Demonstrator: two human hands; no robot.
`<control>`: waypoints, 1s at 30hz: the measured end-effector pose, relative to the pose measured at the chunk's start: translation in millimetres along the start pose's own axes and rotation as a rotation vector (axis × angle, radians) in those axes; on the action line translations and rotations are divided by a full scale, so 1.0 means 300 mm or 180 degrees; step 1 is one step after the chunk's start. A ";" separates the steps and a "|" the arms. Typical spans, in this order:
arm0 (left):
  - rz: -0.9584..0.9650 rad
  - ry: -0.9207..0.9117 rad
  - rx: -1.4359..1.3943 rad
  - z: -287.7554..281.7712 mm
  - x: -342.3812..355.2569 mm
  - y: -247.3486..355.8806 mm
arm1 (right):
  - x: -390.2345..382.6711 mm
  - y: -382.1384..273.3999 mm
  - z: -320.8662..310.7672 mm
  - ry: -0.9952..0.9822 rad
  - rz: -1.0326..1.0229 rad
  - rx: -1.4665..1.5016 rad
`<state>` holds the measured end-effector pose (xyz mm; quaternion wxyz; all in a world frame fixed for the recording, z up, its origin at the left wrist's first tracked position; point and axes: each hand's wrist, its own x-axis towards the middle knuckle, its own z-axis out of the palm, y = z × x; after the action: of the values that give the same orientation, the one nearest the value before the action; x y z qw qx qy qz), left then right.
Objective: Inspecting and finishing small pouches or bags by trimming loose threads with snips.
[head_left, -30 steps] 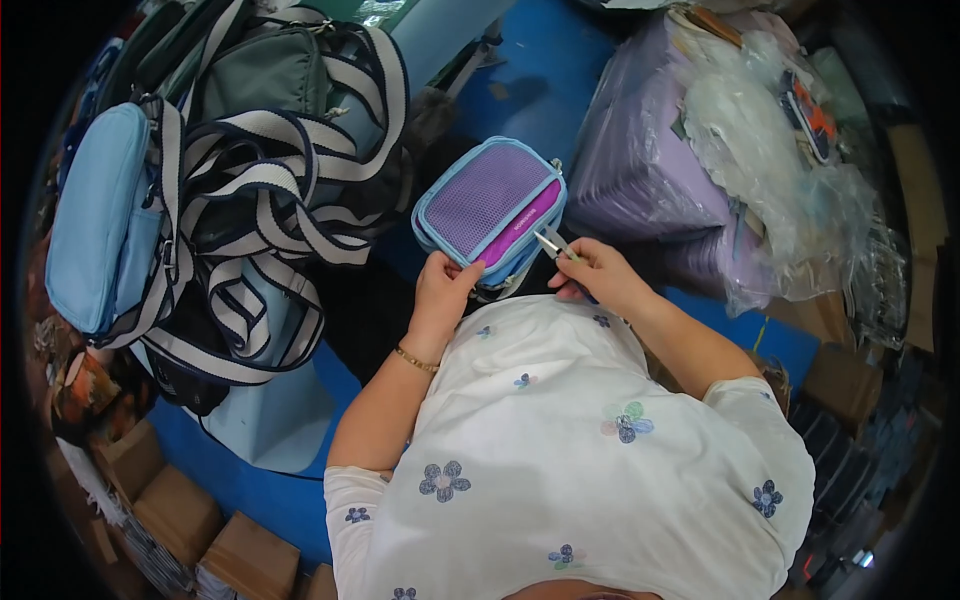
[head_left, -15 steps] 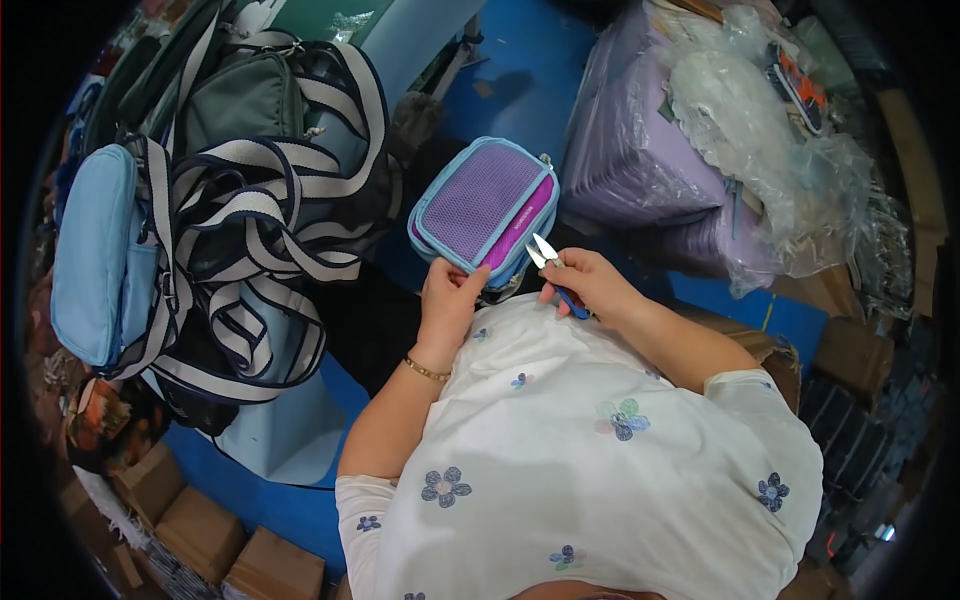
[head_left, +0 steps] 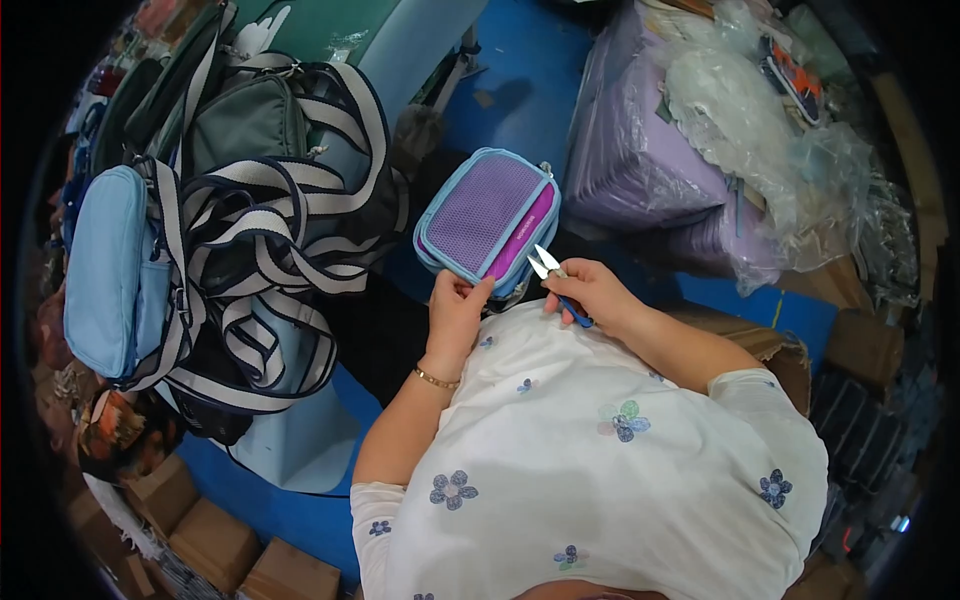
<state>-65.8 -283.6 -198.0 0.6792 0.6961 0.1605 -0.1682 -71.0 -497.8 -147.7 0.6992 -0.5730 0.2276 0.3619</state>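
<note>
a purple and light blue pouch (head_left: 488, 222) is held in front of the person's body, at the middle of the view, with its mesh panel (head_left: 478, 205) turned up and its magenta strip (head_left: 522, 236) set along the right. its near edge is pinched by the left hand (head_left: 460, 305), whose grip is clamped there between thumb and fingers. small blue-handled snips (head_left: 544, 264) are held in the right hand (head_left: 588, 290), with its grip closed around them; the blades are parted at the tips and are pointed at the pouch's near right edge. whether the pouch is touched by them cannot be told.

to the left, striped straps (head_left: 240, 222) are heaped in loose loops, flanked by a light blue bag (head_left: 103, 270) at the far left and a dark green bag (head_left: 250, 125) behind. to the right, a lilac stack (head_left: 640, 150) is wrapped in clear plastic (head_left: 725, 105). cardboard boxes (head_left: 213, 545) are lined up at the lower left, beside the blue floor (head_left: 515, 80).
</note>
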 end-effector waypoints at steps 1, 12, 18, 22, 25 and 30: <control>0.0014 -0.0006 -0.0017 0.001 -0.001 0.007 | 0.006 0.004 0.001 0.0006 -0.0008 0.0011; -0.0036 0.0082 -0.0149 -0.008 -0.003 0.014 | 0.026 -0.113 -0.148 -0.0581 -0.0184 -0.0444; 0.0308 -0.0014 0.0560 0.008 -0.016 0.019 | 0.153 -0.287 -0.136 0.0422 -0.2027 -0.1103; 0.0474 -0.0032 0.0892 0.007 -0.037 0.057 | 0.203 -0.423 -0.083 0.0260 -0.2436 -0.1422; 0.0341 0.0054 0.0621 -0.015 -0.017 0.017 | 0.220 -0.378 -0.066 -0.0220 -0.3324 -0.2508; 0.0101 0.0182 -0.0255 -0.028 0.000 0.002 | 0.110 -0.217 -0.086 -0.0149 -0.3714 -0.4500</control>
<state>-65.5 -275.0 -197.3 0.7043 0.6753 0.1754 -0.1310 2.3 -519.9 -136.8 0.2621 -0.8841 -0.3865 0.0180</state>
